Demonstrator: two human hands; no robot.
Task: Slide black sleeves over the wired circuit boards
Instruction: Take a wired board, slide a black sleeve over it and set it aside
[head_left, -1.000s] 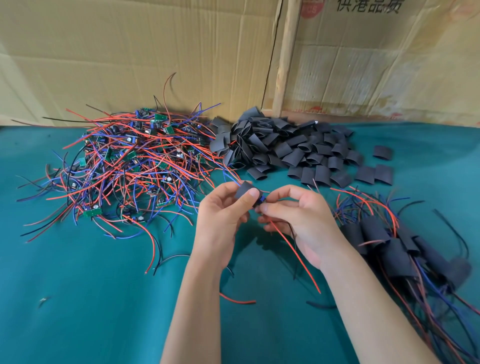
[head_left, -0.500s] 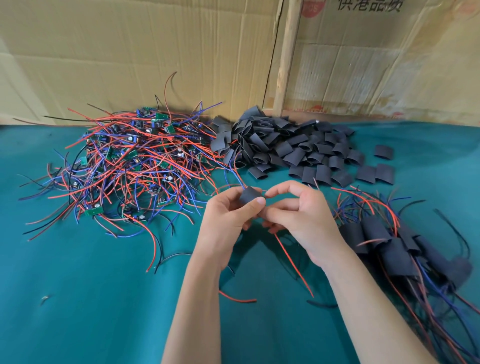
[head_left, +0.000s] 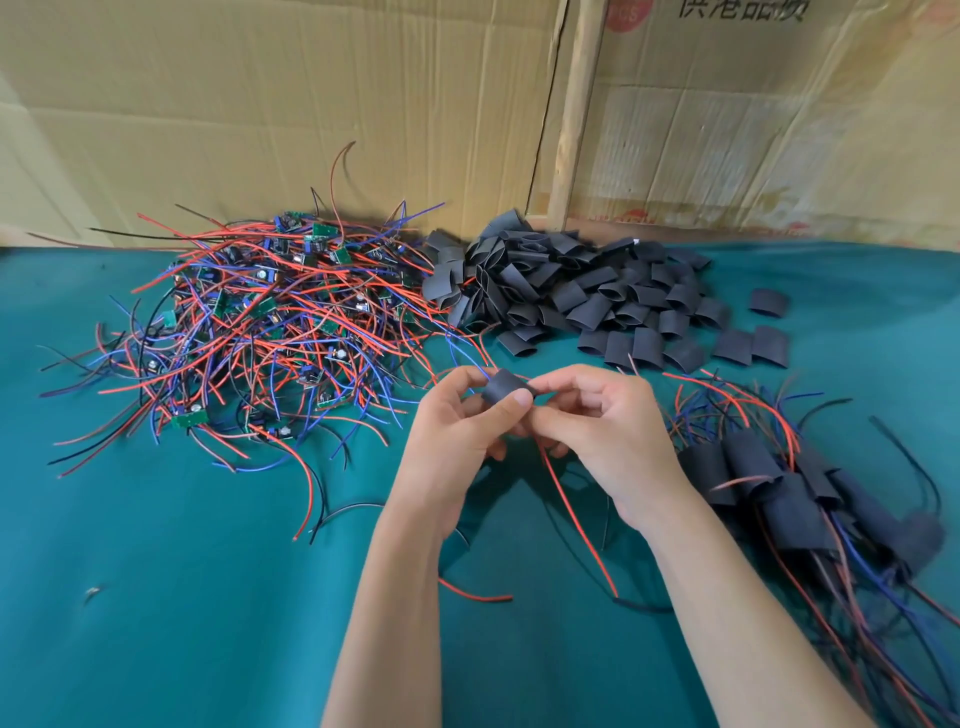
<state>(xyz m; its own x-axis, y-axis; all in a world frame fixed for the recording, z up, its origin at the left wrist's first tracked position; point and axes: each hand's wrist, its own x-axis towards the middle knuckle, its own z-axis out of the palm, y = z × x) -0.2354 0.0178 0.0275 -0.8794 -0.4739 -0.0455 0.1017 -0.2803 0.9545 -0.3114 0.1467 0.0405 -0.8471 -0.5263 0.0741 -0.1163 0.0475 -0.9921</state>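
while left hand (head_left: 457, 431) pinches sleeve (head_left: 503, 387), right hand (head_left: 602, 426) curls.

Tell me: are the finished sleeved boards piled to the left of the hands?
No, the sleeved boards lie right of the right hand; left of the left hand are bare wired boards.

Two hands (head_left: 457, 436); three piles: wired boards (head_left: 260, 322), loose black sleeves (head_left: 582, 296), sleeved boards (head_left: 779, 493); counts unclear
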